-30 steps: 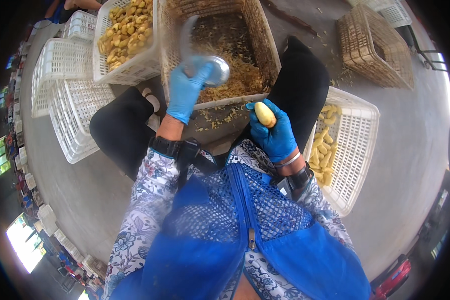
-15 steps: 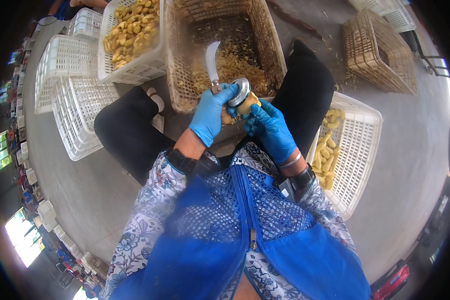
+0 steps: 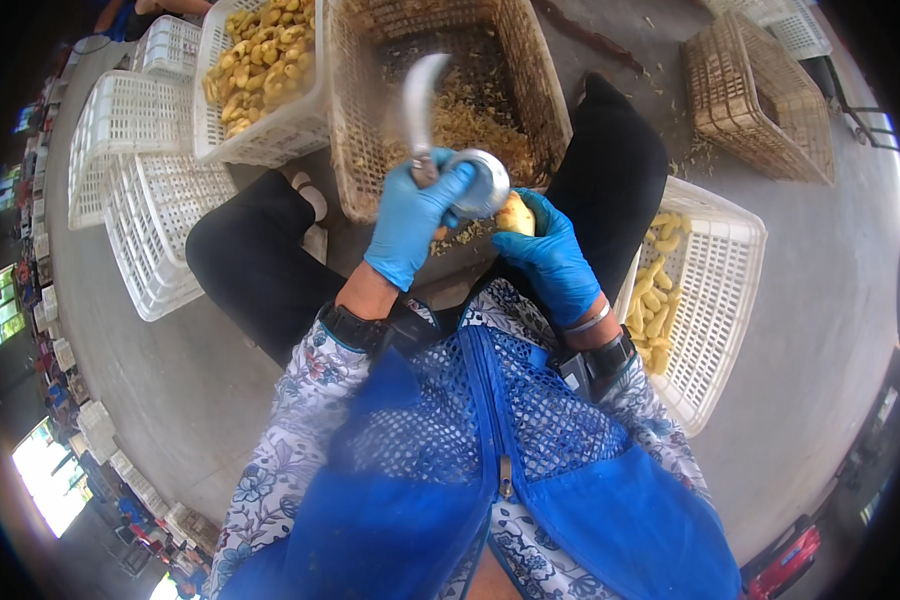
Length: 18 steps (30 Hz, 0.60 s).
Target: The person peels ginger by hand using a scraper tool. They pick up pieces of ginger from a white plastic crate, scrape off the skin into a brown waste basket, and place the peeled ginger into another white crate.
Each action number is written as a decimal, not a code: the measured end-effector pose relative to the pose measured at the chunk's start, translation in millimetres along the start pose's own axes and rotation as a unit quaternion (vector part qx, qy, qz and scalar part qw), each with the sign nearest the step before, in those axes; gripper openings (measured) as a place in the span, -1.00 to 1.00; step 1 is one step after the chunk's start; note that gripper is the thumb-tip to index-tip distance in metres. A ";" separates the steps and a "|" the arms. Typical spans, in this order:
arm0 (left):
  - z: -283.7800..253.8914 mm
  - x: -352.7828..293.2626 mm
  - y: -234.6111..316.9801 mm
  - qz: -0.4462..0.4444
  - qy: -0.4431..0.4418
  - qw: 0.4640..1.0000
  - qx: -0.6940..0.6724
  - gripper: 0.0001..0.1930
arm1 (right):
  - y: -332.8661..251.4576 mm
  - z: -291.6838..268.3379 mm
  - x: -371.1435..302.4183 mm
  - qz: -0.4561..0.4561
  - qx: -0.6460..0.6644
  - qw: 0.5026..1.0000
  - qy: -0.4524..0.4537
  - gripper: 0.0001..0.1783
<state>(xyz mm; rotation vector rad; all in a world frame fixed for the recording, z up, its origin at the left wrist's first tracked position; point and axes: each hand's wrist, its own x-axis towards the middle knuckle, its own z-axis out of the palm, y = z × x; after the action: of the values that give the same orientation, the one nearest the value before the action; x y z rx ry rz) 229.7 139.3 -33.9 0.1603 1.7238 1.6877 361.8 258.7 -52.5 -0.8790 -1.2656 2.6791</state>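
My left hand (image 3: 402, 235), in a blue glove, is closed round the handle of a curved knife (image 3: 419, 105), its blade pointing up and blurred. A shiny round metal tool (image 3: 490, 183) sits at the thumb side of the same hand. In my right hand (image 3: 555, 260), also gloved, is a small rounded yellow piece (image 3: 516, 214), a fruit or root whose kind I cannot tell, with brownish marks. The round tool is close beside it; whether they touch is unclear. Both hands are over the near end of a stained crate (image 3: 348, 130) holding pale shavings (image 3: 495, 140).
At the far left, a white crate (image 3: 270, 143) is heaped with brownish-yellow pieces (image 3: 260, 70). Close on the right, another white crate (image 3: 725, 290) holds paler curved pieces (image 3: 655, 305). Stacked white crates (image 3: 155, 205) stand left; a brown-stained crate (image 3: 760, 100) is at far right. My knees flank the stained crate.
My left hand has moved slightly left, with the knife and round tool swinging up and blurred. My right fingers have shifted round the yellow piece, which now sits more upright and apart from the left fingers.
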 end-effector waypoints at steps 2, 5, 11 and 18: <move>6.7 0.9 -12.0 0.107 -0.062 0.987 0.100 -0.75 | 0.4 -0.4 0.4 -0.016 -0.061 0.998 -0.005 -0.49; -0.1 11.2 -15.1 0.084 -0.103 0.983 0.125 -0.74 | -4.0 1.0 -4.8 0.008 -0.105 0.994 -0.026 -0.56; -9.6 17.9 -38.7 0.024 -0.117 0.986 0.115 -0.72 | 9.2 -3.9 -5.4 0.023 -0.112 0.993 0.002 -0.56; -79.1 32.1 -57.6 -0.073 0.027 0.984 0.158 -0.70 | -1.9 -10.2 -18.8 0.017 -0.084 0.995 0.050 -0.50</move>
<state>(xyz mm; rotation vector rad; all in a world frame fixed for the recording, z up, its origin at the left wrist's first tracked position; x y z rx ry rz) 184.0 83.4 -107.3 0.1298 1.9863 1.3186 382.4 261.9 -47.4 -1.0500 -1.4813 2.5456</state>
